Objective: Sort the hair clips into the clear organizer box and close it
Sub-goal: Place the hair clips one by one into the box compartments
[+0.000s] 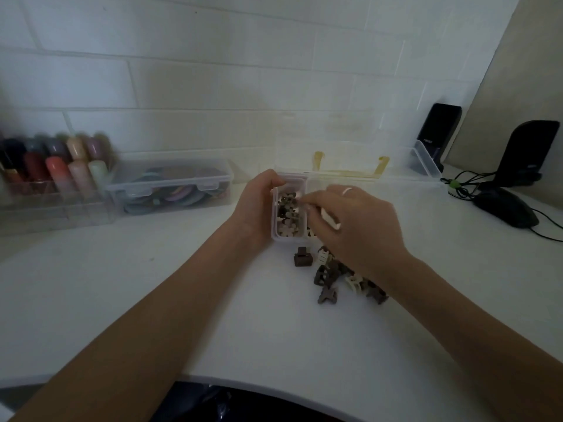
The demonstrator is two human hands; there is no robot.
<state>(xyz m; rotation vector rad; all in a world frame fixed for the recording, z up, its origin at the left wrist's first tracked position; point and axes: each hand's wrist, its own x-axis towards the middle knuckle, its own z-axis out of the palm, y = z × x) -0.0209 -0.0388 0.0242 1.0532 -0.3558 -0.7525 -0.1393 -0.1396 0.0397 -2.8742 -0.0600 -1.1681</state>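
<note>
While left hand (259, 205) grips small box (289, 236) edge, right hand (350, 226) grip pinches clip (300, 200) over it

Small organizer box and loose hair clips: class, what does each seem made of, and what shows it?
Small organizer box: likely clear glossy plastic; the clips inside show through its walls.
Loose hair clips: probably matte moulded plastic, opaque brown and cream, without shine.
</note>
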